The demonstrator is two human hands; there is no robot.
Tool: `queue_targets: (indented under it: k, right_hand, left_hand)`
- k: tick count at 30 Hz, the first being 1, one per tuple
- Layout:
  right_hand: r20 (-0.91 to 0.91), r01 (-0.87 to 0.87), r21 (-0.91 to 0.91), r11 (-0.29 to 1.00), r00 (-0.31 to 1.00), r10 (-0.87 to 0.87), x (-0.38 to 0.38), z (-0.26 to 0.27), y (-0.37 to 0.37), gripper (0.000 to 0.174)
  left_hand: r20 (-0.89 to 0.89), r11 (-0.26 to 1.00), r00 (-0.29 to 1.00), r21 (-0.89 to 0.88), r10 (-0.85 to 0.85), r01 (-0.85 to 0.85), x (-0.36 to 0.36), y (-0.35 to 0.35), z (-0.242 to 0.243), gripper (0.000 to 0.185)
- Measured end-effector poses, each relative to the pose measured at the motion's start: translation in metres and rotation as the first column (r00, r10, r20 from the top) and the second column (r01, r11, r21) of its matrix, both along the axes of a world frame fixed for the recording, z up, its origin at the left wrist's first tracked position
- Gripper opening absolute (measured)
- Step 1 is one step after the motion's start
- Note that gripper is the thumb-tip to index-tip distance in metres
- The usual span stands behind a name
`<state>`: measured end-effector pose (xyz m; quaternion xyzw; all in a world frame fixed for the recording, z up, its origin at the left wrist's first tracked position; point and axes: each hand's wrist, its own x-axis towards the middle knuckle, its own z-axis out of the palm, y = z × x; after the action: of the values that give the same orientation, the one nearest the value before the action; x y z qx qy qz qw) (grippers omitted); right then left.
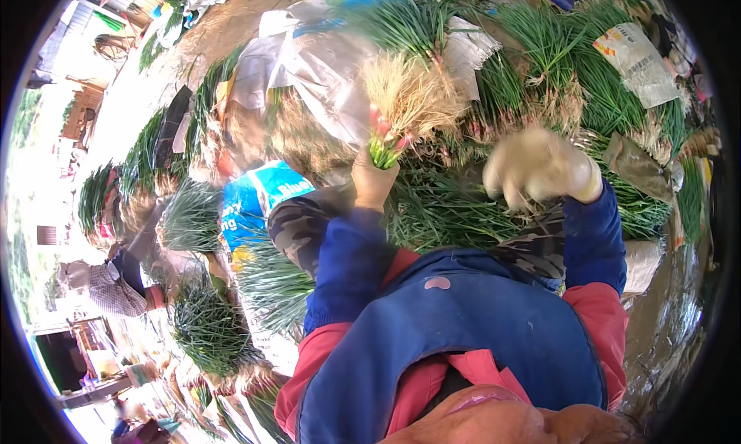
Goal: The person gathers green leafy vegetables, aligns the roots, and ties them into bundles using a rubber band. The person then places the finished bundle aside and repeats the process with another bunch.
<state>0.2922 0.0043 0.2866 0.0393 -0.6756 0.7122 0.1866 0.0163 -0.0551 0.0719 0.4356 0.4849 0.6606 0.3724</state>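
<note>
My left hand [373,178] grips a bunch of green onions [386,140] around its stems. Its pale, stringy roots fan out above the hand, and the bulbs look reddish. To the right, my right hand [535,166] wears a pale glove and is blurred by motion. Its fingers look bent, and whether anything is between them cannot be made out. Loose green onion leaves [451,207] spread across the lap, below and between both hands.
Past the hands lie a white woven sack [324,68] and several onion bundles [544,39]. A blue printed sack [255,195] is by the left knee. More bundles [208,322] sit at the left, near another person [113,282]. Wet ground [666,322] shows at the right.
</note>
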Motion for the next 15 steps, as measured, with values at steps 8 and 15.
queue_targets:
  k: [8, 15]
  right_hand:
    - [0.194, 0.449, 0.616, 0.647, 0.71, -0.677, -0.042, -0.075, 0.032, 0.024]
    - [-0.343, 0.291, -0.337, 0.895, 0.848, -0.405, 0.029, -0.056, 0.023, 0.017]
  left_hand:
    - [-0.253, 0.999, 0.966, 0.017, 0.051, -0.048, 0.007, 0.006, -0.021, 0.052]
    - [-0.076, 1.0, 0.997, -0.014, 0.024, -0.025, -0.013, 0.006, -0.034, 0.064]
